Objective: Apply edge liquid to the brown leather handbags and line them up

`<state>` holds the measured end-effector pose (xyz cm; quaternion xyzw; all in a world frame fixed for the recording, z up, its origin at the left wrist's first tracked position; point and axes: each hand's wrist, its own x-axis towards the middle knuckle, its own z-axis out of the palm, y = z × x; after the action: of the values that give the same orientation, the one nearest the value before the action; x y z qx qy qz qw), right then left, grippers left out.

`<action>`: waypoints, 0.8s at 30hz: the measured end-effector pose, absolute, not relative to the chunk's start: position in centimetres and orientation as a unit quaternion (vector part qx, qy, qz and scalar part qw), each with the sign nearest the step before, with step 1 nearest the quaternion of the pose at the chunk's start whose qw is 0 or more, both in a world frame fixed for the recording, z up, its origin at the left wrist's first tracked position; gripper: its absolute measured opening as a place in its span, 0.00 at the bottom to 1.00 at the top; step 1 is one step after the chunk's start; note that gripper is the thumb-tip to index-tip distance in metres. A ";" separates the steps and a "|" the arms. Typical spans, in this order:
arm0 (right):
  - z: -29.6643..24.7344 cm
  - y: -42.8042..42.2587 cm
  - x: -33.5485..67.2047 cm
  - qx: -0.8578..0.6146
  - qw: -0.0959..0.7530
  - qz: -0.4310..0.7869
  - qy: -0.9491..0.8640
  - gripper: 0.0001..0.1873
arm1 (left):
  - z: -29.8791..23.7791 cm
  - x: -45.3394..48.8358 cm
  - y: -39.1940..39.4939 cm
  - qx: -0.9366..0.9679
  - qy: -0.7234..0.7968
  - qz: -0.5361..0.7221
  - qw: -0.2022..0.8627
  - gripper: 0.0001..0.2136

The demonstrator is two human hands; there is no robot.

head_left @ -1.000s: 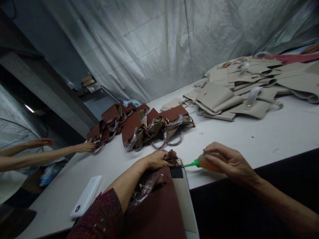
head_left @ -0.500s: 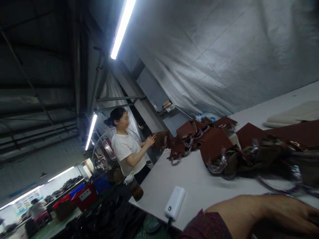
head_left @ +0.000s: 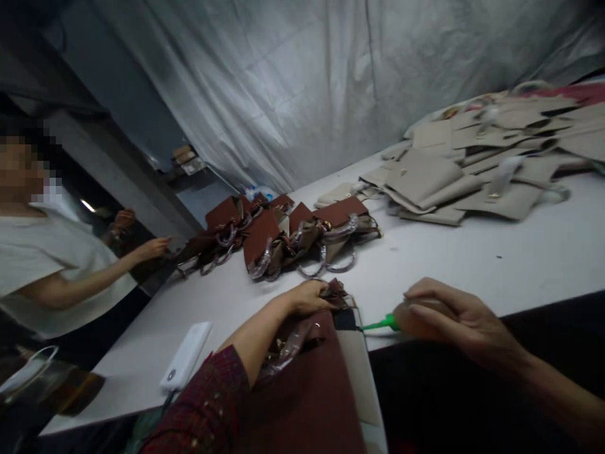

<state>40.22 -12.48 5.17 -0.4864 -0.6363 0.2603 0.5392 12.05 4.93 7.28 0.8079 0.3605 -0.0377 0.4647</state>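
At the table's front edge lies a brown handbag (head_left: 302, 384) with plastic-wrapped handles and a beige inner panel. My left hand (head_left: 307, 297) is closed on its far end, gripping bunched brown material. My right hand (head_left: 454, 315) is wrapped round a squeeze bottle (head_left: 418, 320) of amber-brown content. The bottle's green nozzle (head_left: 382, 324) points left, its tip at the black strip (head_left: 346, 320) along the bag's edge. Whether the tip touches the strip I cannot tell.
Several brown handbags (head_left: 302, 233) lie across the white table (head_left: 222, 309). Beige bag pieces (head_left: 425, 180) are heaped at the right. A white power bank (head_left: 186, 356) sits near the front edge. At the left stands a person in a white top (head_left: 61, 258), near a drink container (head_left: 70, 391).
My view has swung right and down. My right hand with the squeeze bottle and the beige heap have come into view. The person at the left now appears closer, hands apart.
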 end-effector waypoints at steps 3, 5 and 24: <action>4.9 -11.8 39.8 -0.485 0.545 0.256 -0.634 0.12 | 7.2 12.0 4.8 0.812 0.361 -0.041 0.457 0.16; 4.9 -11.6 39.4 -0.465 0.526 0.276 -0.656 0.10 | 7.7 12.0 4.4 0.811 0.365 -0.038 0.455 0.18; 6.2 -13.9 39.0 -0.364 0.472 0.300 -0.745 0.05 | 8.8 12.4 3.8 0.802 0.352 -0.041 0.481 0.13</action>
<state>38.99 -13.90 6.23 -0.3642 -0.7450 0.2998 0.4717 12.44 3.85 8.82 0.8016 0.3521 -0.0412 0.4814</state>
